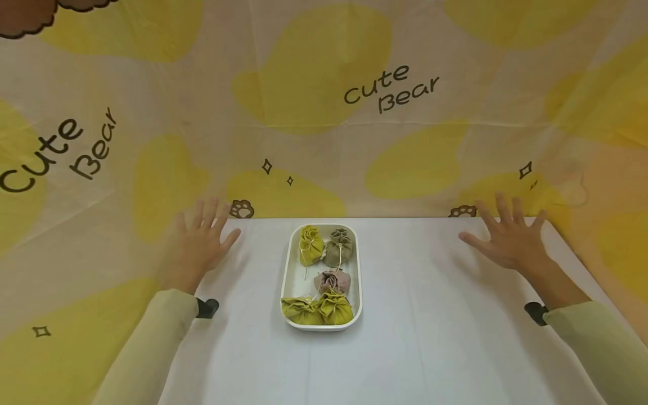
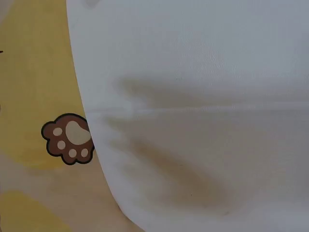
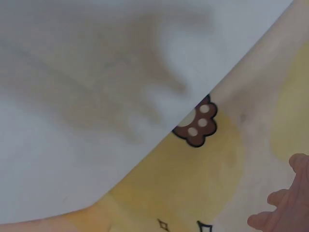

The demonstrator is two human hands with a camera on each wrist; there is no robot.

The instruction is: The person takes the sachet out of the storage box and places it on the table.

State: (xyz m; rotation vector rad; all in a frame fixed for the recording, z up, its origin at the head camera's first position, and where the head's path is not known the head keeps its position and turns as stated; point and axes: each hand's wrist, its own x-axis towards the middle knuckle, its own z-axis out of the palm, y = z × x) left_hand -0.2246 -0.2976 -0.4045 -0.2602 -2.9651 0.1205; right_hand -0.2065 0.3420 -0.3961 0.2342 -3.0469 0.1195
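My left hand (image 1: 199, 243) is held out at the left side of the white table with its fingers spread, holding nothing. On the opposite side my right hand (image 1: 510, 243) also has spread fingers and nothing in them; part of this hand (image 3: 286, 205) shows in the right wrist view's lower corner. Between the hands is a white tray (image 1: 297, 284). In it lie several small drawstring pouches: a yellow pouch (image 1: 311, 247) and a grey-brown pouch (image 1: 338, 249) at the far end, a pinkish pouch (image 1: 334, 281) in the middle, and two yellow pouches (image 1: 336, 309) at the near end.
The white table (image 1: 415, 343) ends at a patterned curtain (image 1: 324, 146) behind and along the sides. Black bands (image 1: 207, 308) sit at both wrists, by the light sleeve cuffs. In the left wrist view only the hand's shadow falls on the tabletop (image 2: 217, 48).
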